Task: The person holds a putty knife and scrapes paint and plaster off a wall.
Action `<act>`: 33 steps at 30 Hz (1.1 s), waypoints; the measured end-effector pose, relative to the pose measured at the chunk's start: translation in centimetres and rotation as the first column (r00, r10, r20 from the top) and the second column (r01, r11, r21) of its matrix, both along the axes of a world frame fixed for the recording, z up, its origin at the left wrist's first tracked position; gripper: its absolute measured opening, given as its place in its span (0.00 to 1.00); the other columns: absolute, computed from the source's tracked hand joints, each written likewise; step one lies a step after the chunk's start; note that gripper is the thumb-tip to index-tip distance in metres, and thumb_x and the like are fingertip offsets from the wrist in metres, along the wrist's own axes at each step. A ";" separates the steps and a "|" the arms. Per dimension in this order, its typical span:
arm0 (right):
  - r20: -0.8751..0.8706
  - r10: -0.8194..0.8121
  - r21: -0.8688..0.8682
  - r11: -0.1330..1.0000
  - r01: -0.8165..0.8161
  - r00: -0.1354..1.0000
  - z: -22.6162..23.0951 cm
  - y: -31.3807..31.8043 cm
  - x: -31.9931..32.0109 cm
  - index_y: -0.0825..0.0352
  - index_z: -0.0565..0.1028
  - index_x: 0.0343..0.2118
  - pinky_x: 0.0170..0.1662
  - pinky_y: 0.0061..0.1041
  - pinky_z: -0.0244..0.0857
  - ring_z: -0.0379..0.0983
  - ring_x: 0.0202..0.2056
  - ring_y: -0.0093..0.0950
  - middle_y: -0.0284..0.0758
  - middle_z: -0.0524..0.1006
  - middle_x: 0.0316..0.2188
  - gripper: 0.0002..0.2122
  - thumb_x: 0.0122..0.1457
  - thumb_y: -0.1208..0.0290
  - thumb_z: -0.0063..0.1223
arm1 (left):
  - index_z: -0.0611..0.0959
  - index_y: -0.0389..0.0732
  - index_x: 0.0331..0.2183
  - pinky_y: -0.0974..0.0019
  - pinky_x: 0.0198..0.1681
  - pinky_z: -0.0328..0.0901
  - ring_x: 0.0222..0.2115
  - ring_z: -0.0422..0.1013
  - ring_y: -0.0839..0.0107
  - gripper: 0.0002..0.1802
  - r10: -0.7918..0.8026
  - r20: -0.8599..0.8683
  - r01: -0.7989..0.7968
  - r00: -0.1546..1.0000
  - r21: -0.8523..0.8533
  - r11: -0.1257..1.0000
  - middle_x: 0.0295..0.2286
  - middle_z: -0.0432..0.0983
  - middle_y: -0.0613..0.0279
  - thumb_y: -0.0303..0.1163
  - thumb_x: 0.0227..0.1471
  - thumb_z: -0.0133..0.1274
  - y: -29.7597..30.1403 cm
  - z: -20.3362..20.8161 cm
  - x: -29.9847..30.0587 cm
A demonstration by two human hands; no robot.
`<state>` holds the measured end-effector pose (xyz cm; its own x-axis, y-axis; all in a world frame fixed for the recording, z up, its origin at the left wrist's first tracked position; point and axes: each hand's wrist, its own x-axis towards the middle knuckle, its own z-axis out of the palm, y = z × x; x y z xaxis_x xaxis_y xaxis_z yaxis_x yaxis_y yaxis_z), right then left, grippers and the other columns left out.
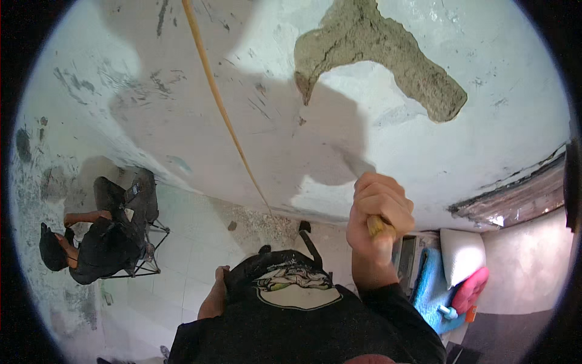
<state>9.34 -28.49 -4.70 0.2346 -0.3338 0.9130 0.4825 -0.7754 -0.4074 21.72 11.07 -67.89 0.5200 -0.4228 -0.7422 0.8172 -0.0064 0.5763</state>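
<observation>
My right hand is closed round the yellowish handle of a scraper. The scraper's thin blade points up and left toward the pale wall, its edge lost in shadow; whether it touches the wall I cannot tell. Above and right of it, a curved patch of rough grey-brown bare plaster cuts through the white coat. My left hand is low by my left side, next to my dark clothing. Its fingers are mostly hidden.
A thin tan stick or cord runs down the wall. Crumbled debris lies along its foot. A seated person in dark clothes is at the left on a folding seat. At right lie a blue blanket, white pillow and red cushion.
</observation>
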 end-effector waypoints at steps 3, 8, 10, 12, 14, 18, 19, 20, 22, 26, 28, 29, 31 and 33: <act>0.008 -0.016 0.053 0.998 0.016 1.000 -0.6 -0.8 -0.5 0.68 0.61 0.10 0.15 0.25 0.46 0.54 0.10 0.25 0.33 0.59 0.07 0.25 0.55 0.51 0.37 | 0.77 0.35 0.24 0.64 0.31 0.66 0.25 0.70 0.69 0.09 -0.117 0.234 0.221 0.965 -0.491 0.843 0.21 0.74 0.57 0.30 0.39 0.49 0.2 0.6 0.2; 0.158 0.120 -0.106 0.989 -0.104 0.980 4.4 -0.5 -2.2 0.70 0.65 0.13 0.17 0.27 0.57 0.61 0.10 0.31 0.34 0.62 0.07 0.23 0.56 0.54 0.37 | 0.78 0.39 0.19 0.59 0.29 0.66 0.24 0.72 0.60 0.08 -0.700 0.559 0.317 0.444 0.633 0.706 0.23 0.76 0.51 0.33 0.39 0.50 0.3 2.8 0.6; 0.136 0.068 -0.097 0.994 -0.055 0.988 4.4 -0.9 -1.7 0.69 0.64 0.12 0.17 0.27 0.57 0.61 0.10 0.31 0.34 0.62 0.07 0.22 0.55 0.56 0.38 | 0.78 0.41 0.19 0.58 0.30 0.66 0.25 0.72 0.57 0.07 -0.797 0.436 0.336 0.417 0.741 0.581 0.23 0.76 0.52 0.34 0.38 0.51 0.9 3.0 0.5; 0.212 0.084 -0.111 0.992 -0.062 0.974 2.6 -1.2 0.3 0.67 0.62 0.13 0.14 0.24 0.45 0.53 0.10 0.25 0.32 0.58 0.07 0.23 0.55 0.52 0.39 | 0.79 0.45 0.21 0.56 0.31 0.67 0.27 0.71 0.52 0.06 -0.902 0.278 0.419 0.331 0.813 0.404 0.22 0.76 0.54 0.35 0.34 0.54 1.1 3.6 0.7; 0.206 0.067 -0.108 0.993 -0.045 0.976 1.3 -0.9 0.4 0.67 0.62 0.12 0.14 0.24 0.45 0.53 0.10 0.25 0.32 0.58 0.07 0.23 0.55 0.52 0.39 | 0.79 0.45 0.21 0.55 0.31 0.67 0.28 0.72 0.53 0.07 -0.915 0.364 0.321 0.174 0.857 0.402 0.22 0.76 0.54 0.35 0.34 0.53 0.4 4.7 0.3; 0.146 0.080 -0.038 0.996 -0.075 0.986 1.6 -0.3 -0.5 0.67 0.62 0.12 0.14 0.24 0.45 0.53 0.10 0.24 0.32 0.59 0.07 0.22 0.55 0.54 0.39 | 0.80 0.44 0.20 0.54 0.30 0.67 0.29 0.73 0.53 0.09 -0.947 0.319 0.295 0.045 0.901 0.318 0.23 0.76 0.55 0.38 0.35 0.52 0.3 6.1 -0.7; 0.156 0.084 0.002 0.996 -0.085 0.984 2.0 -0.3 -0.5 0.68 0.62 0.12 0.15 0.24 0.45 0.52 0.10 0.24 0.32 0.59 0.07 0.22 0.55 0.54 0.39 | 0.80 0.44 0.20 0.54 0.29 0.67 0.29 0.73 0.53 0.09 -0.955 0.280 0.311 0.103 0.902 0.298 0.23 0.76 0.56 0.39 0.35 0.52 0.2 6.0 -0.7; 0.165 0.116 -0.015 0.993 -0.115 0.979 2.5 -0.2 -0.7 0.68 0.62 0.12 0.15 0.24 0.44 0.52 0.10 0.24 0.32 0.59 0.08 0.21 0.54 0.56 0.39 | 0.80 0.44 0.20 0.54 0.29 0.67 0.29 0.73 0.53 0.09 -0.955 0.279 0.311 0.096 0.903 0.295 0.23 0.76 0.56 0.39 0.35 0.52 0.8 5.0 -0.5; 0.156 0.118 0.003 0.993 -0.120 0.981 2.0 -0.8 -0.7 0.68 0.62 0.12 0.15 0.24 0.44 0.52 0.10 0.24 0.32 0.59 0.08 0.21 0.54 0.56 0.40 | 0.81 0.44 0.22 0.54 0.32 0.67 0.30 0.73 0.53 0.11 -0.864 0.379 0.337 0.332 0.808 0.484 0.25 0.77 0.54 0.40 0.37 0.51 3.6 2.8 -1.0; 0.111 0.085 0.037 0.995 -0.090 0.990 0.2 -1.3 0.0 0.69 0.62 0.13 0.16 0.24 0.43 0.52 0.11 0.23 0.33 0.60 0.09 0.19 0.54 0.59 0.40 | 0.83 0.46 0.27 0.54 0.36 0.68 0.32 0.73 0.52 0.14 -0.464 0.459 0.191 0.758 0.523 0.830 0.27 0.77 0.51 0.42 0.42 0.49 4.7 0.5 -3.4; 0.103 0.044 0.070 0.996 -0.052 0.994 -1.0 -2.1 -0.8 0.69 0.63 0.13 0.16 0.25 0.47 0.54 0.11 0.25 0.33 0.61 0.09 0.20 0.54 0.59 0.42 | 0.83 0.45 0.27 0.55 0.38 0.67 0.34 0.72 0.52 0.14 -0.765 0.325 0.341 0.555 0.750 0.567 0.28 0.77 0.51 0.41 0.42 0.49 3.5 1.5 -3.6; 0.090 0.013 0.093 0.995 -0.021 0.996 -1.7 -2.0 -0.8 0.70 0.63 0.12 0.16 0.25 0.50 0.56 0.11 0.27 0.34 0.62 0.09 0.20 0.54 0.58 0.43 | 0.83 0.45 0.27 0.56 0.40 0.67 0.36 0.72 0.53 0.14 -0.945 0.101 0.404 0.310 0.886 0.227 0.29 0.77 0.51 0.41 0.42 0.48 2.3 2.7 -1.2; 0.219 0.039 0.032 0.998 -0.047 0.975 -3.5 -1.7 -1.0 0.68 0.61 0.11 0.16 0.26 0.47 0.55 0.11 0.26 0.33 0.61 0.09 0.14 0.48 0.66 0.42 | 0.83 0.44 0.30 0.55 0.42 0.66 0.40 0.70 0.54 0.14 -0.996 0.040 0.382 0.085 0.921 0.070 0.33 0.76 0.50 0.38 0.45 0.46 -2.0 8.7 -0.3; 0.234 0.101 0.029 0.993 -0.111 0.967 -2.5 -1.7 -1.0 0.66 0.61 0.11 0.16 0.26 0.46 0.54 0.11 0.24 0.32 0.60 0.08 0.07 0.40 0.71 0.40 | 0.82 0.42 0.32 0.55 0.42 0.65 0.41 0.70 0.55 0.13 -0.931 0.265 0.153 0.250 0.939 0.308 0.36 0.75 0.51 0.34 0.46 0.45 1.1 6.0 -0.5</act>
<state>8.32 -30.19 -7.22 0.0538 -0.3569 0.9326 0.6462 -0.6996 -0.3050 21.19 12.17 -61.89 0.7750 -0.4707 -0.4217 -0.3480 -0.8748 0.3370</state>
